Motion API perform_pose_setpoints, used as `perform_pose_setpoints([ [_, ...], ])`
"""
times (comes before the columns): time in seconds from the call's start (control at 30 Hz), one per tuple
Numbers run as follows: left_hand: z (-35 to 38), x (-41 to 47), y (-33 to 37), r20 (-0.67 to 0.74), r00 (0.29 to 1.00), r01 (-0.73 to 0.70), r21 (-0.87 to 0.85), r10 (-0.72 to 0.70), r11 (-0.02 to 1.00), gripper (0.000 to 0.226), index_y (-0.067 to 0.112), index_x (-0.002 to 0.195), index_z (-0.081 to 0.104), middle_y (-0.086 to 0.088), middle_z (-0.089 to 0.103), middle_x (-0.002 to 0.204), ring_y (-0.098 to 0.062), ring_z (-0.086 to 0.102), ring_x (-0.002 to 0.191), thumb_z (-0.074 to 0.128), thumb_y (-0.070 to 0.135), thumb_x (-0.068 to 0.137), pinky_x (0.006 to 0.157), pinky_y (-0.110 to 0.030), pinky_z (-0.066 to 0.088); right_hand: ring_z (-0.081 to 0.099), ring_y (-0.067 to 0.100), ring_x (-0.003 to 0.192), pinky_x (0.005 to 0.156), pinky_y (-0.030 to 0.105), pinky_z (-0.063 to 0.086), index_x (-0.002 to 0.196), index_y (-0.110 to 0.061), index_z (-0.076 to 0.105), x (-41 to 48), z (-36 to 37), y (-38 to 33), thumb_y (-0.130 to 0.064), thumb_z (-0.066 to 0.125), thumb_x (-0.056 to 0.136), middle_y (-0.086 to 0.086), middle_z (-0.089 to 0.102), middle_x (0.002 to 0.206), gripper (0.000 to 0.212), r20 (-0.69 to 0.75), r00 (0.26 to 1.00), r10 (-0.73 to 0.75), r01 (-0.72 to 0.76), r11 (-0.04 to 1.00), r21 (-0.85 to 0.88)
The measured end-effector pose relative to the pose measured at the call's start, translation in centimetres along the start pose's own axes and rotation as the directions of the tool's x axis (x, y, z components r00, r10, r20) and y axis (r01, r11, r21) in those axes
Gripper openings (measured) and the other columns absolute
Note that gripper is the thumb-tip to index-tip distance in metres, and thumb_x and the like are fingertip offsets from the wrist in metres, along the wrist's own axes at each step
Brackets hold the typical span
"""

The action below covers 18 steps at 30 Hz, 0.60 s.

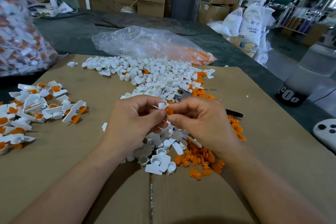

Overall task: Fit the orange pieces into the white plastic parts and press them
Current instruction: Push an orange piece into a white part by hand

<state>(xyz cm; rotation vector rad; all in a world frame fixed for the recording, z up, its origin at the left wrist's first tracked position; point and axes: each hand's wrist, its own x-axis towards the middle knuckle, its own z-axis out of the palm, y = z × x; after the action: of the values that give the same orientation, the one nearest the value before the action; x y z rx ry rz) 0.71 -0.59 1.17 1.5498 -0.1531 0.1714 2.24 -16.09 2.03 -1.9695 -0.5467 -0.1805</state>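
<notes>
Above the middle of the cardboard, my left hand [134,120] grips a white plastic part [162,106]. My right hand [198,120] pinches an orange piece [169,111] that sits against that white part. Both hands meet fingertip to fingertip. Loose white parts [154,76] lie in a big heap behind the hands and in a smaller heap [160,152] under them. Loose orange pieces [200,158] are scattered below and right of my right hand. Joined white-and-orange pieces [36,109] lie piled at the left.
A flattened cardboard sheet [81,160] covers the dark table. A clear plastic bag [145,43] with orange pieces lies at the back, and a full bag [20,32] stands far left. A metal tool [181,94], a black marker [234,113] and a white controller [325,132] lie right. Another person stands at the back left.
</notes>
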Motion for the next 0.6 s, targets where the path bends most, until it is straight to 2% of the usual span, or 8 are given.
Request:
perform_pose_setpoints([
  [0.17,-0.11,-0.14,0.02,0.028,0.999,-0.022,0.039,0.021,0.999,0.029,0.029,0.066,0.072,-0.004,0.07,0.062,-0.012,0.067,0.055,0.067,0.002,0.077,0.05,-0.017,0.051,0.068,0.004,0.067,0.063,0.016,0.053,0.086,-0.022,0.067,0.03,-0.12,0.12,-0.008,0.073,0.075,-0.011,0.069,0.075,0.019,0.007,1.0,0.028,-0.028,0.998,0.05],
  [0.27,-0.06,-0.18,0.22,0.03,0.999,-0.02,0.016,0.02,1.0,0.022,0.024,0.073,0.07,-0.005,0.07,0.061,-0.012,0.067,0.054,0.066,0.002,0.076,0.049,-0.017,0.051,0.068,0.004,0.069,0.065,0.017,0.053,0.085,-0.025,0.068,0.04,-0.16,-0.16,-0.01,0.074,0.073,-0.01,0.069,0.076,0.02,0.004,1.0,0.01,-0.01,0.999,0.051],
  [0.33,-0.03,-0.15,0.32,0.025,1.0,-0.003,-0.03,0.004,1.0,0.018,0.015,0.079,0.068,-0.006,0.069,0.06,-0.012,0.066,0.052,0.064,-0.002,0.076,0.047,-0.017,0.05,0.065,0.002,0.068,0.064,0.015,0.052,0.086,-0.035,0.065,0.12,-0.24,-0.31,-0.012,0.075,0.071,-0.014,0.067,0.073,0.029,-0.006,1.0,-0.006,0.007,0.999,0.039],
  [0.43,0.04,-0.17,0.47,0.024,1.0,0.013,-0.081,-0.011,0.997,0.017,0.012,0.078,0.067,-0.006,0.067,0.058,-0.012,0.065,0.05,0.063,-0.004,0.076,0.047,-0.017,0.05,0.065,-0.001,0.076,0.07,0.015,0.053,0.094,-0.042,0.058,0.33,-0.37,-0.27,-0.012,0.076,0.069,-0.013,0.066,0.089,0.043,0.033,0.998,0.047,-0.05,0.994,0.092],
  [0.5,0.05,-0.17,0.48,0.04,0.999,0.007,-0.073,-0.004,0.997,0.018,0.014,0.075,0.068,-0.007,0.068,0.058,-0.013,0.065,0.051,0.063,-0.004,0.076,0.048,-0.018,0.051,0.068,0.004,0.081,0.073,0.017,0.053,0.097,-0.035,0.061,0.36,-0.37,-0.26,-0.012,0.074,0.069,-0.001,0.07,0.099,0.038,0.101,0.993,0.06,-0.076,0.983,0.168],
  [0.6,0.01,-0.24,0.46,0.06,0.998,-0.012,-0.057,0.015,0.998,0.014,0.012,0.077,0.069,-0.008,0.069,0.06,-0.013,0.065,0.051,0.064,-0.001,0.075,0.048,-0.018,0.051,0.07,0.014,0.08,0.075,0.021,0.054,0.104,-0.013,0.066,0.23,-0.35,-0.02,-0.016,0.07,0.068,0.011,0.072,0.089,0.036,0.138,0.989,0.046,-0.075,0.974,0.212],
])
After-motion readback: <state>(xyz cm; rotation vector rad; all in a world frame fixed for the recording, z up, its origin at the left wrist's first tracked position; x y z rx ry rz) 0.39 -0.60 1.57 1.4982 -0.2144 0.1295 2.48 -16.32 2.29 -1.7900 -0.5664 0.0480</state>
